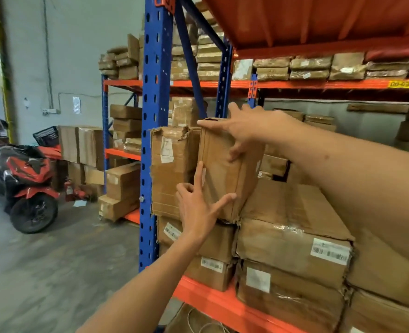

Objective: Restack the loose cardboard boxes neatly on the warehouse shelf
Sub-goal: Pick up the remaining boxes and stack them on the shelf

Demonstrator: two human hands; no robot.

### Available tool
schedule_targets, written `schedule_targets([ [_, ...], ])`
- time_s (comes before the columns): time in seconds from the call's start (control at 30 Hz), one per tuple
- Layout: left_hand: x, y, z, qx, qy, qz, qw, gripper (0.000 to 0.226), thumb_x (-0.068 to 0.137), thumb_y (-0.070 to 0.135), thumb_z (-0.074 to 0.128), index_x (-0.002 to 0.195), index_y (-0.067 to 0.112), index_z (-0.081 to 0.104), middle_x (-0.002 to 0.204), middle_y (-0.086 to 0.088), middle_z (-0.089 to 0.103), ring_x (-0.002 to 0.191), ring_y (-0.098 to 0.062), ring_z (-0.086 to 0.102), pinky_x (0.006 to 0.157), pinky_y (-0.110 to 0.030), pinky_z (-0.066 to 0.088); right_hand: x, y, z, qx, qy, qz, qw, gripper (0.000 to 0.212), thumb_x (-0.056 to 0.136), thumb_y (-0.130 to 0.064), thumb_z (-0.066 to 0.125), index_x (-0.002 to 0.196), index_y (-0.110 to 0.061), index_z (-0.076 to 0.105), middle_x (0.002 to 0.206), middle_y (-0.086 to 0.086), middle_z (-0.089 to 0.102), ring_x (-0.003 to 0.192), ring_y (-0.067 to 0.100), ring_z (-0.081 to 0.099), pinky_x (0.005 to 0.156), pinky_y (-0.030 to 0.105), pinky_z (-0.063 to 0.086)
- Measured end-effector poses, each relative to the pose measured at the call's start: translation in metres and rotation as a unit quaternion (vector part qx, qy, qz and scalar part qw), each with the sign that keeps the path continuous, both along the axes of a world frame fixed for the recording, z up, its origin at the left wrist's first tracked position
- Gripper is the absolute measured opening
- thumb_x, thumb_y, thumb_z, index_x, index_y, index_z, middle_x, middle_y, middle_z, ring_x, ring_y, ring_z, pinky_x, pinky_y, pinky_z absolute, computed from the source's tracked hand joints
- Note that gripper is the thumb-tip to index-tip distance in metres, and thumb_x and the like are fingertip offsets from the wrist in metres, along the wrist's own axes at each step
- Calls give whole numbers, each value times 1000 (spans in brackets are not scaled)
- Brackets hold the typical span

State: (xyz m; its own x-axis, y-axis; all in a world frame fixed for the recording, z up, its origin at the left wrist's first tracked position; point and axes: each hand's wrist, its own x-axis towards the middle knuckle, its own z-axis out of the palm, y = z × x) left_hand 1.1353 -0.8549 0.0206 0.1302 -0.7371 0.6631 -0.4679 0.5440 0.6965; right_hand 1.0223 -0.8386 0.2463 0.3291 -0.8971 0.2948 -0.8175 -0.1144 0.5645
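A tall brown cardboard box (222, 174) stands upright and slightly tilted on the stacked boxes of the shelf. My right hand (249, 128) grips its top right corner, thumb on the front face. My left hand (198, 205) presses against its lower left edge, fingers spread. Just to its left stands a torn cardboard box (172, 164) with a white label, touching it. Below lie flat labelled boxes (292, 248) in a stack on the orange shelf beam (213, 301).
A blue rack upright (154, 116) stands at the left of the boxes. An orange shelf deck (319, 20) hangs overhead. More packed shelves (319, 68) run behind. A red motorcycle (23, 183) is parked on the concrete floor at left, with a person beside it.
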Motion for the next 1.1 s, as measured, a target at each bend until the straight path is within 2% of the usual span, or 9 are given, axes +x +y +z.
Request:
schedule_targets([
  [0.1,-1,-1,-3,-3,-29,-6,1000,117,65,87,65,158,54,2,119,-5,31,107,-24,38,97,-38,40,-18,13,5,7,-39,-25,999,115,70,-71,77,142,-72,-13,130,14,32,106,35,43,79,47,39],
  [0.27,-11,-8,9,13,-16,-132,991,116,64,82,71,149,69,-6,161,-18,9,147,-41,16,112,-62,29,-56,38,-2,-19,-121,-18,992,111,62,-67,85,139,-62,4,112,5,27,95,30,45,82,49,48],
  [0.43,-4,-19,20,-14,-50,-224,973,117,67,60,87,151,67,6,141,1,28,127,-16,25,106,-39,27,-82,57,-16,51,-216,-48,974,130,46,-62,95,141,-58,6,144,13,33,123,42,47,102,56,43],
  [0.53,-13,-17,31,-44,-62,-237,968,111,63,52,92,153,55,27,133,-3,37,126,-20,29,109,-36,29,-105,76,-33,33,-301,-22,953,118,49,-57,95,139,-50,19,138,4,47,126,31,45,103,53,41],
  [0.63,-32,-9,42,-80,-108,-245,960,107,61,45,95,153,43,40,132,-4,38,127,-22,28,114,-40,31,-137,103,-69,-19,-409,-6,912,103,54,-49,96,130,-40,27,125,-6,49,115,22,49,95,42,43],
  [0.77,-55,-2,59,-133,-259,-243,925,103,61,39,96,151,42,46,141,-7,40,132,-27,27,114,-56,34,-164,131,-140,-121,-497,-52,858,96,54,-46,97,122,-33,31,122,-5,48,116,20,47,99,45,44],
  [0.87,-67,4,59,-159,-285,-227,918,99,64,38,95,150,41,47,142,-9,39,133,-28,26,111,-59,35,-175,139,-145,-144,-500,-48,853,88,54,-47,97,115,-33,36,115,-9,48,108,16,47,91,38,44],
  [1.0,-70,2,52,-167,-283,-235,915,98,67,37,94,151,42,45,143,-10,37,131,-24,25,111,-61,35,-181,140,-137,-142,-436,-74,886,83,49,-54,95,107,-31,40,98,-11,50,90,15,45,63,23,32],
  [1.1,-75,-2,53,-179,-289,-231,912,98,67,37,94,151,41,45,141,-12,39,130,-27,27,112,-58,34,-179,135,-134,-134,-391,-106,904,83,48,-57,94,104,-30,40,89,-10,54,77,16,50,57,28,39],
])
